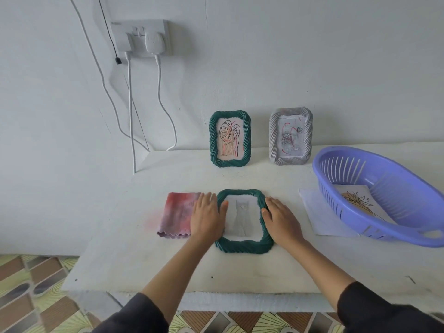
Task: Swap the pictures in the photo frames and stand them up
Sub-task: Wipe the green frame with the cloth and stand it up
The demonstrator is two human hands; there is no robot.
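Note:
A green ribbed photo frame lies flat, face up, in the middle of the white table, holding a pale cat picture. My left hand rests on the frame's left edge and my right hand on its right edge, fingers together. At the back, a second green frame with a leaf drawing stands upright against the wall. To its right a grey-white frame with a swirly drawing also stands upright.
A folded pink-purple cloth lies left of my left hand. A lilac plastic basket at the right holds a picture sheet and sits on white paper. Wall socket with cables hangs at back left.

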